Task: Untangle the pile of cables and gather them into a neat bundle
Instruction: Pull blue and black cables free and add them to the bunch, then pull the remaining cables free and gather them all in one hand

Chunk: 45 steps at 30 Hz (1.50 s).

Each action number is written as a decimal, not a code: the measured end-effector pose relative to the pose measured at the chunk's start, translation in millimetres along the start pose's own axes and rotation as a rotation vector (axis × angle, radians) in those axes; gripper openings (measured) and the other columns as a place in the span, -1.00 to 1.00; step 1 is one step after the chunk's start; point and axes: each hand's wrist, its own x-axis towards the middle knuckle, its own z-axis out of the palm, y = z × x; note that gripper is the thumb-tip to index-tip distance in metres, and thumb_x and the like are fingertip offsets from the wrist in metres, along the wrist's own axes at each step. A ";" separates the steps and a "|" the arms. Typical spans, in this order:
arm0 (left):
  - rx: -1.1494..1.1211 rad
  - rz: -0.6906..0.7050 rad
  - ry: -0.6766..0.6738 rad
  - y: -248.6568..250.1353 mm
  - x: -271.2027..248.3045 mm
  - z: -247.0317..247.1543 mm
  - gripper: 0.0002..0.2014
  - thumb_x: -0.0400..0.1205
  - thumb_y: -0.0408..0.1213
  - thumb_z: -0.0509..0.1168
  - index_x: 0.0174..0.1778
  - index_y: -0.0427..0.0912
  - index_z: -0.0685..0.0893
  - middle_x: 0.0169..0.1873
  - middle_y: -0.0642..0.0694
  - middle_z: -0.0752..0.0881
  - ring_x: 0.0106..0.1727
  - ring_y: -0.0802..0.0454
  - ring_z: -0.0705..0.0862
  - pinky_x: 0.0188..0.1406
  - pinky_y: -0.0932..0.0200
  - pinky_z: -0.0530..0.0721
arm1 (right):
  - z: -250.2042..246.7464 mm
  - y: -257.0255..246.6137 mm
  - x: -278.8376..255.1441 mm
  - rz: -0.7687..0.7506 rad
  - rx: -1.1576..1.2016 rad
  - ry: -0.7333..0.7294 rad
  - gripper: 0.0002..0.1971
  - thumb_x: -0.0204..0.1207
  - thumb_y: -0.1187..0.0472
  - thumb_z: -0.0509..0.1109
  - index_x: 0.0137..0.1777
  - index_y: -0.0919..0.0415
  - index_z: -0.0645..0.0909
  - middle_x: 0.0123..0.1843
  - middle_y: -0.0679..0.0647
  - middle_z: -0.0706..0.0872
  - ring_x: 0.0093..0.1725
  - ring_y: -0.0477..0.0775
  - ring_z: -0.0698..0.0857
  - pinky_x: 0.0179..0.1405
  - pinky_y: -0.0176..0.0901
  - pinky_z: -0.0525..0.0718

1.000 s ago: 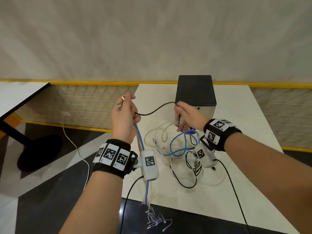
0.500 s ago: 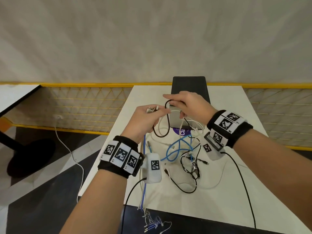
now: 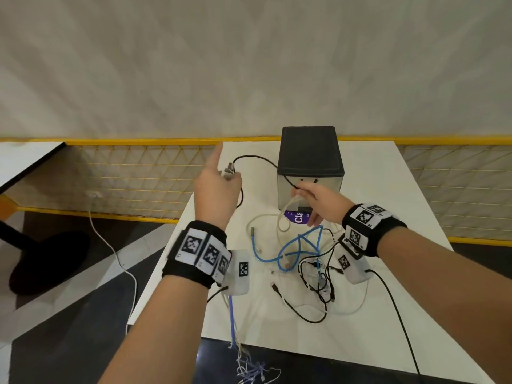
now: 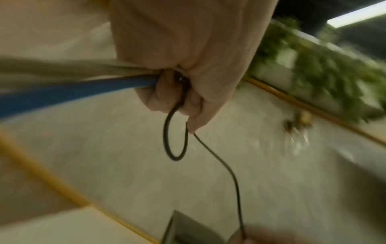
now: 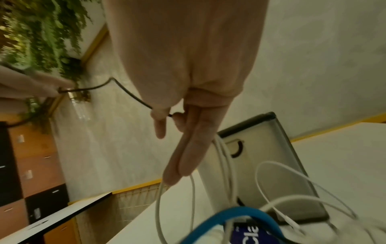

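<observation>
Hands grip 1 black cable [image 3: 256,159]: left hand [image 3: 216,195] clenches its looped end, right hand [image 3: 318,200] pinches it.

In the left wrist view, the left hand [image 4: 188,69] was closed in a fist around a thin black cable [image 4: 217,163]. A small loop of that cable hung below the curled fingers [image 4: 165,97], and a single strand ran on down toward the lower edge, where it met a blurred fingertip [image 4: 269,234] beside the corner of a grey box [image 4: 188,229]. A blue cable [image 4: 69,94] and a pale beige cable [image 4: 62,69] above it entered the fist from the left. Behind lay a pale wall, yellow trim [image 4: 48,180] and blurred green foliage [image 4: 325,69].
</observation>
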 end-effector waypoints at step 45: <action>-0.056 0.139 -0.034 6.6 -14.4 -33.9 -0.85 0.71 -0.13 0.31 -0.10 -0.11 0.61 -0.33 -0.01 0.60 -0.46 0.27 0.46 -0.47 0.39 0.40 | -9.0 20.3 -29.5 -0.083 -0.173 0.066 -0.79 0.72 0.25 0.15 0.19 0.04 0.58 -0.03 -0.11 0.63 -0.06 -0.09 0.62 -0.16 -0.61 0.48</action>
